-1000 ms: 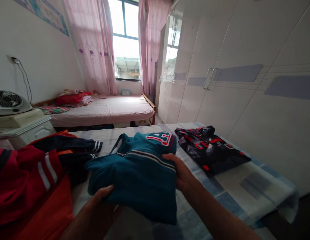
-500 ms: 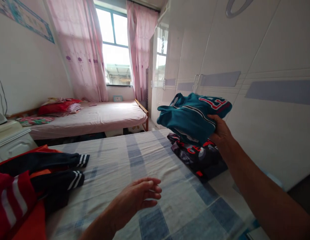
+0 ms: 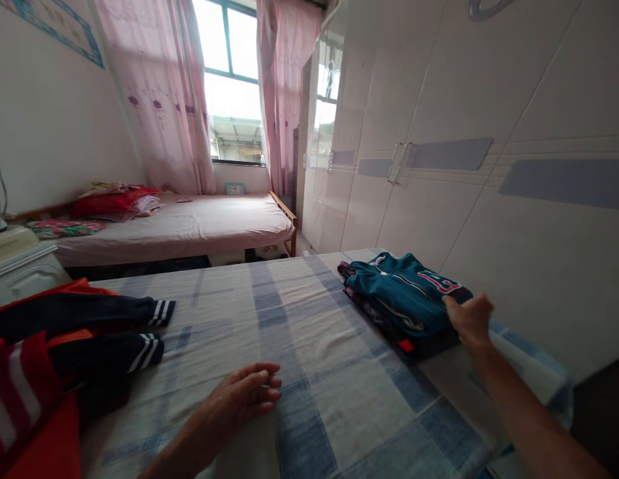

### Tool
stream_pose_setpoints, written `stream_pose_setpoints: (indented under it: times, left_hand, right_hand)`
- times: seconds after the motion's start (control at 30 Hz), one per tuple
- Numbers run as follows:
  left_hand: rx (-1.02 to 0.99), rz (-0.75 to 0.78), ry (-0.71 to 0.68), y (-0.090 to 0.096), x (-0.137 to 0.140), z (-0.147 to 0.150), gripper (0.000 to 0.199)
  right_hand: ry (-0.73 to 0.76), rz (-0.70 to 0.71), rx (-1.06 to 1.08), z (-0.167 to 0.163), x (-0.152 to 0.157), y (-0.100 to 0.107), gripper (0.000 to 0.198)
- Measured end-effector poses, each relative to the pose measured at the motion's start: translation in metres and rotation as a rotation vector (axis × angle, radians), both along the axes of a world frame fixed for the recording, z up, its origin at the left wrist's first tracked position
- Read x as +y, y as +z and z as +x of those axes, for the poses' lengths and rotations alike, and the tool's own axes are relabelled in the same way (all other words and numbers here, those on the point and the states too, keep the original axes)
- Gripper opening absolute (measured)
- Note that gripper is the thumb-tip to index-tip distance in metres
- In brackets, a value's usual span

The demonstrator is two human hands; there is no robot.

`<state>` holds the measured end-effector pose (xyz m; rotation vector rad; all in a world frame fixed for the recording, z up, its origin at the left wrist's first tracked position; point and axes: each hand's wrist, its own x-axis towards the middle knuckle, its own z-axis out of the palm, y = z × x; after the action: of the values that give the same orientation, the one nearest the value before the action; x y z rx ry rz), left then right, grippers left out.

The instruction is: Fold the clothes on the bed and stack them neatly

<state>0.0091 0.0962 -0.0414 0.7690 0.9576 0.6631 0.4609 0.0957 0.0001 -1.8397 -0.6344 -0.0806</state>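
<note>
A teal jacket with a white zip line and a red-and-white letter patch lies folded on top of a dark patterned garment. Both rest near the right edge of the bed with the checked sheet. My right hand is at the jacket's right end, its thumb by the fabric edge and its fingers apart from the thumb; it is slightly blurred. Above the sheet in the lower middle, my left hand holds nothing, its fingers loosely bent and apart.
Red, orange and navy clothes with white stripes are heaped at left on the checked sheet. Beyond is a second bed with folded red fabric. White wardrobe doors line the right side.
The teal jacket has come down from the air onto the dark garment, and my right hand lowered with it, its hold loosening. My left hand has shifted left.
</note>
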Motion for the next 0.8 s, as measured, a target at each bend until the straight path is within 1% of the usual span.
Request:
stream_pose_setpoints:
  times: [0.03,0.07,0.1,0.13,0.2,0.27,0.3,0.37,0.47,0.53,0.6,0.67,0.73,0.8]
  left_hand:
    - [-0.003,0.01,0.0,0.0,0.0,0.0,0.027]
    - [-0.016,0.024,-0.004,0.0,-0.001,-0.001,0.027]
    - [-0.029,0.041,-0.008,-0.001,-0.001,-0.001,0.027]
    - [-0.041,0.063,-0.011,-0.002,-0.002,-0.001,0.027]
    - [-0.048,0.144,-0.034,-0.004,-0.004,0.0,0.028]
    - [-0.028,0.236,-0.06,-0.007,-0.006,0.001,0.03]
    - [-0.011,0.273,-0.069,-0.009,-0.007,0.002,0.031]
    - [0.035,0.316,-0.07,-0.013,-0.008,0.005,0.029]
    - [0.113,0.377,-0.081,-0.018,-0.008,0.009,0.028]
    - [0.171,0.44,-0.098,-0.02,-0.008,0.011,0.031]
    - [0.238,0.522,-0.096,-0.019,-0.01,0.01,0.032]
    - [0.32,0.626,-0.05,-0.013,-0.011,0.008,0.03]
    - [0.402,0.739,0.038,-0.001,-0.014,0.003,0.028]
    - [0.452,0.835,0.137,0.017,-0.018,-0.009,0.031]
  right_hand:
    - [-0.036,0.038,-0.198,-0.012,0.0,0.004,0.058]
    - [-0.03,0.081,-0.382,-0.027,0.002,0.006,0.061]
    - [0.023,0.123,-0.524,-0.044,0.004,0.008,0.06]
    - [0.129,0.149,-0.603,-0.063,0.007,0.008,0.057]
    - [0.383,0.14,-0.572,-0.104,0.017,0.003,0.051]
    - [0.589,0.064,-0.52,-0.142,0.028,-0.011,0.049]
    - [0.668,0.024,-0.526,-0.158,0.034,-0.022,0.049]
    - [0.771,-0.046,-0.573,-0.178,0.045,-0.047,0.049]
    - [0.851,-0.223,-0.624,-0.186,0.059,-0.083,0.049]
    - [0.903,-0.349,-0.65,-0.181,0.065,-0.097,0.048]
    - [0.929,-0.41,-0.677,-0.176,0.068,-0.102,0.047]
    - [0.922,-0.416,-0.689,-0.173,0.068,-0.102,0.048]
    - [0.917,-0.414,-0.696,-0.172,0.067,-0.101,0.05]
    - [0.922,-0.403,-0.705,-0.173,0.067,-0.101,0.05]
